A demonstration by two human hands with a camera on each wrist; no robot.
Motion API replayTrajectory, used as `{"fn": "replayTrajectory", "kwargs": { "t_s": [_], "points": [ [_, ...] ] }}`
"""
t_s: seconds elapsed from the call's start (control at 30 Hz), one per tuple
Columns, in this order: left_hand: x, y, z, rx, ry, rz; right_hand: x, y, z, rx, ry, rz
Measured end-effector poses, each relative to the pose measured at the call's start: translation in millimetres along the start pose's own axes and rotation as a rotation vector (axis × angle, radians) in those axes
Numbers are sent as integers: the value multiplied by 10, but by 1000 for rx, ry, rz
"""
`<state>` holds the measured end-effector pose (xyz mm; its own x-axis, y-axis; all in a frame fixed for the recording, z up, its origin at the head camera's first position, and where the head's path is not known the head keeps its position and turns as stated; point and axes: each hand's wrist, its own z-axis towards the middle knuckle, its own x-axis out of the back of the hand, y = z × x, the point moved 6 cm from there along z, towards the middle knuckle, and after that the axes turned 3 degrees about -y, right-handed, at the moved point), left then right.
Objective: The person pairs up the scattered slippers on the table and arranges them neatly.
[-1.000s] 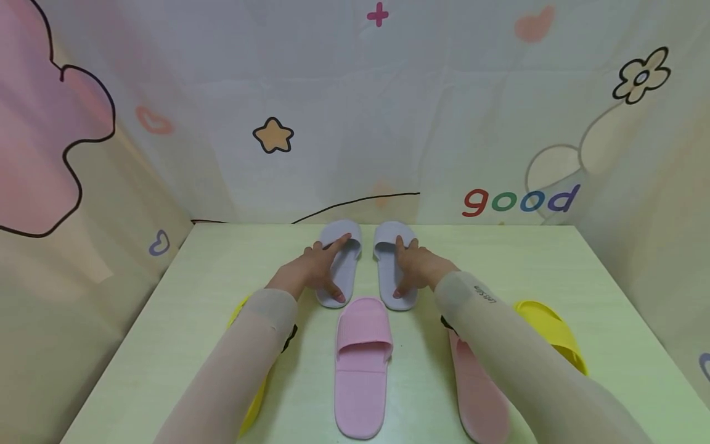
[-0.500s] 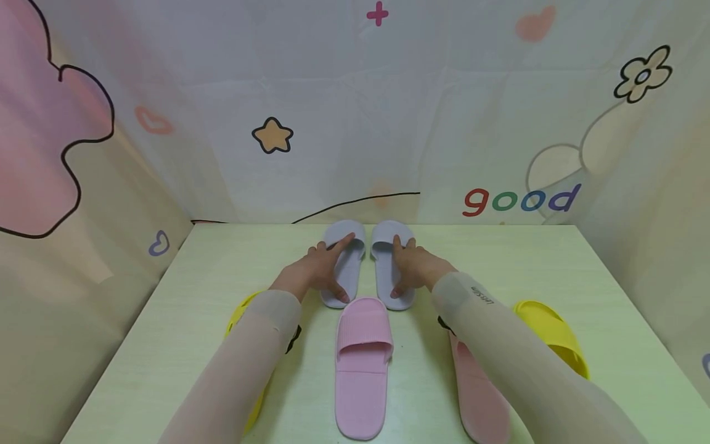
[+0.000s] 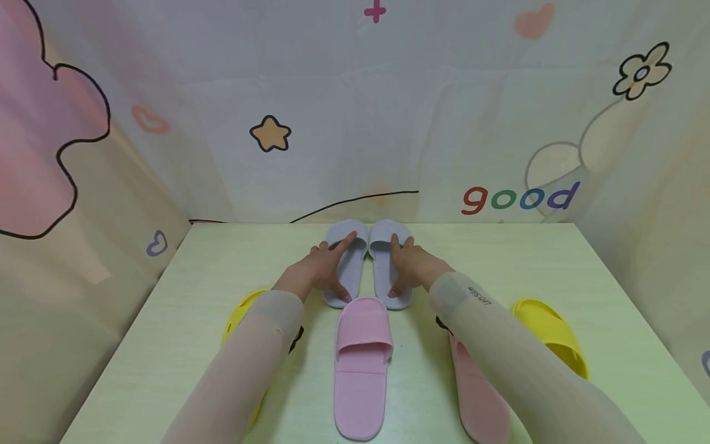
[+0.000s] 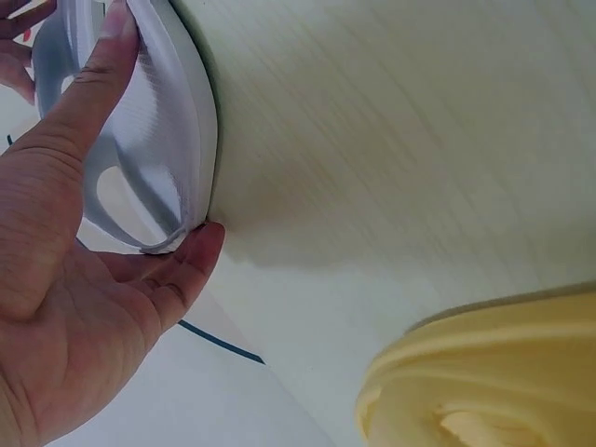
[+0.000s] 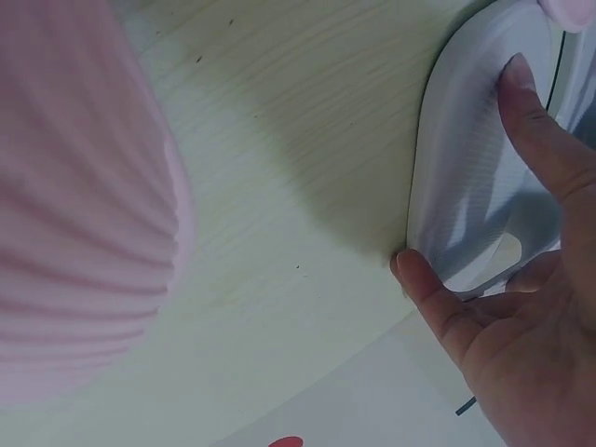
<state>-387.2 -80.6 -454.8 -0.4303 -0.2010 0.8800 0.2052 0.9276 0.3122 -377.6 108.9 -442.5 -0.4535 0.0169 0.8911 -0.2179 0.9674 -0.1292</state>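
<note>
Two pale lavender-grey slippers stand side by side at the back of the table, toes toward the wall, inner strap edges meeting. My left hand grips the left grey slipper, thumb on its heel end and a finger reaching over the strap. On the right grey slipper, my right hand has a similar hold from the outer side. Up close in the left wrist view, fingers sit at the outer edge of the grey slipper. The right wrist view has the thumb lying on the insole of the other grey slipper.
A pink slipper lies in front of the grey pair. Another pink slipper is partly under my right forearm. Yellow slippers lie at both sides, the left yellow slipper mostly hidden by my sleeve, the right yellow slipper partly covered.
Both grey slippers have slid toward each other under my hands, the left one rightward and the right one slightly leftward, narrowing the gap between them. The pink slippers stay put.
</note>
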Motion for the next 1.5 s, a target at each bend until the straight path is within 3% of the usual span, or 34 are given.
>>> {"fn": "replayTrajectory", "kwargs": {
  "t_s": [0.43,0.63,0.83,1.1,1.5],
  "points": [
    [6,-2,-40,54,-9,-4,-15,12,-18,-46,0,8],
    [4,-30,-47,80,15,-17,14,-8,-51,-53,57,-10],
    [12,-37,-119,106,50,-41,77,-85,-93,-26,133,-107],
    [61,85,-206,59,115,37,46,-88,-129,-24,142,-121],
    [81,305,-349,-7,107,139,54,-193,-391,66,42,-47]
  ]
}}
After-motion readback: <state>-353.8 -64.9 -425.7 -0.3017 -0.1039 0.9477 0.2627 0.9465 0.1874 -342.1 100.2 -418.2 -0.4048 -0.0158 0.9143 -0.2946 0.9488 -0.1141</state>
